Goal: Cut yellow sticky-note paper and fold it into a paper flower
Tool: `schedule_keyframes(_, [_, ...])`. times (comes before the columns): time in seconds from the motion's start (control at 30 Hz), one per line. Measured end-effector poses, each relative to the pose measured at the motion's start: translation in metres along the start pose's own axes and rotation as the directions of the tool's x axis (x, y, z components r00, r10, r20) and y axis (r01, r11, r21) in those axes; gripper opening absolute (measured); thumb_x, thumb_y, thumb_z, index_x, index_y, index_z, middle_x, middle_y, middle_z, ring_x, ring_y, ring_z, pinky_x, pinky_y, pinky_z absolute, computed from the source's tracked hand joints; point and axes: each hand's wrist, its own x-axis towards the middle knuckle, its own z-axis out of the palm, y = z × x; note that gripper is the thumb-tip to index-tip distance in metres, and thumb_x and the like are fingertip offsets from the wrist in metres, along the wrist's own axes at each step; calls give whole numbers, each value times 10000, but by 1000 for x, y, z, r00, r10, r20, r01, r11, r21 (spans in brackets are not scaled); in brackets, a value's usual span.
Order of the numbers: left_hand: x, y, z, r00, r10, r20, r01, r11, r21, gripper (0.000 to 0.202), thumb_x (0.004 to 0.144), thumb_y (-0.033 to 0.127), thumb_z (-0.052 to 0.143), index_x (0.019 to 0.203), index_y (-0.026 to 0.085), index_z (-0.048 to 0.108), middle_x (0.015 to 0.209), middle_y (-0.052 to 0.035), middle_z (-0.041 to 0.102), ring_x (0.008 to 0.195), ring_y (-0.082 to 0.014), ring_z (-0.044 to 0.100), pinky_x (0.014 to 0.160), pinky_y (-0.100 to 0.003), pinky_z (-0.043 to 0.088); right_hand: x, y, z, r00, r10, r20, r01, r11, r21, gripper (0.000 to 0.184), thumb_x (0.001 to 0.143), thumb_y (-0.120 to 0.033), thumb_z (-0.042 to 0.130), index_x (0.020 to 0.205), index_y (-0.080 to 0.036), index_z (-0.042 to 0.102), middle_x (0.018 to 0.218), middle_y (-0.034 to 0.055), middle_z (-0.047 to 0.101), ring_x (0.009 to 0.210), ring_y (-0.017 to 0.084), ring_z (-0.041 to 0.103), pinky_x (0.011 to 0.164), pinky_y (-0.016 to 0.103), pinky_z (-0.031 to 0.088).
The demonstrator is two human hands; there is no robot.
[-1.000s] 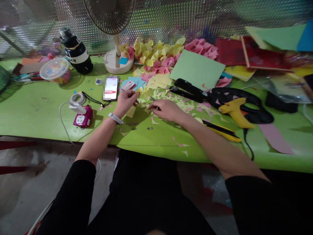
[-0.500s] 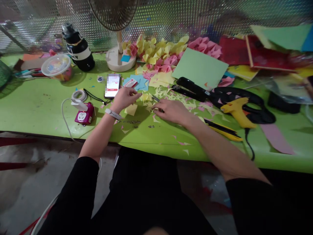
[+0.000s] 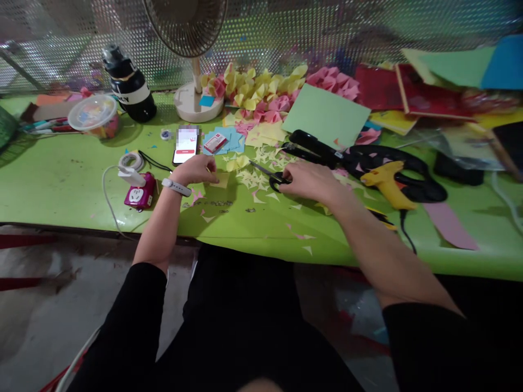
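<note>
My right hand point(image 3: 306, 178) is closed round the black handles of a pair of scissors point(image 3: 265, 170), its blades pointing up and left over the scraps. With fingers bent together, my left hand point(image 3: 196, 169) grips the left edge of a small yellow paper square point(image 3: 222, 180). Just beyond that square lies a folded yellow paper petal piece point(image 3: 237, 163). Pale yellow paper scraps point(image 3: 255, 181) are scattered between my hands. Blue paper squares point(image 3: 232, 139) with a small red and white box point(image 3: 215, 142) on them lie behind my left hand, beside a lit phone point(image 3: 186, 146).
A fan point(image 3: 196, 103), a black bottle point(image 3: 137, 92) and folded paper flowers point(image 3: 261, 87) line the back. At left are a lidded tub point(image 3: 96, 117) and a magenta power socket point(image 3: 139, 193). On the right lie a black stapler point(image 3: 312, 148) and a yellow glue gun point(image 3: 388, 182).
My right hand has moved right, bringing the scissors away from the yellow petal piece. My left hand has left that piece and drawn back to the yellow square's edge.
</note>
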Motion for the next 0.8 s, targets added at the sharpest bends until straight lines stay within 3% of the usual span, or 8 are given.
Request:
schedule_keyframes(0.13, [-4,8,-3,999,-22,-50,7,959,-283,257,662,77,823,780,180,620,636,-3,627,559,-118,586,591,-272,487,4,-1,-9,997,56,58,-55,998,-14,173,788,-407,696,796,-237,664,792,80,705,744,272,654,595,367,443])
schedule_keyframes(0.23, [-5,15,-2,992,-50,-117,-17,861,-508,269,722,99,801,929,172,646,734,-16,673,643,-113,647,600,-242,528,5,5,-12,994,91,60,-90,996,-10,201,776,-437,697,797,-237,682,803,79,721,755,275,664,583,355,429])
schedule_keyframes(0.33, [-5,21,3,991,-70,-116,-22,760,-649,234,740,111,790,938,161,675,850,-23,706,714,-91,675,621,-201,550,6,14,-12,993,108,53,-109,994,18,232,766,-466,692,791,-235,701,821,80,737,760,274,670,588,351,433])
schedule_keyframes(0.47, [-1,21,14,996,-67,-56,1,651,-759,217,754,183,804,938,156,693,937,-36,729,758,-84,691,655,-191,571,8,26,-8,991,124,49,-128,987,96,226,746,-447,700,816,-233,720,811,58,747,737,257,680,606,346,458])
schedule_keyframes(0.67, [0,25,22,998,-45,53,68,478,-876,164,776,160,744,901,165,638,976,-48,740,907,-144,724,829,-319,621,7,34,-3,995,96,6,-96,981,170,236,731,-423,716,868,-231,717,899,59,768,788,252,696,645,340,493])
schedule_keyframes(0.73, [-2,29,22,995,-34,99,104,435,-895,130,806,170,697,916,165,628,969,-68,742,921,-178,735,808,-343,626,6,33,-3,994,107,19,-109,981,158,222,734,-423,716,849,-233,715,877,61,766,772,258,693,625,345,487])
schedule_keyframes(0.8, [-5,33,21,992,-21,125,121,447,-886,94,846,191,651,934,165,630,958,-88,744,911,-197,743,747,-320,625,5,33,-4,992,124,11,-124,979,163,206,735,-406,717,840,-228,710,873,67,761,778,266,694,630,352,492])
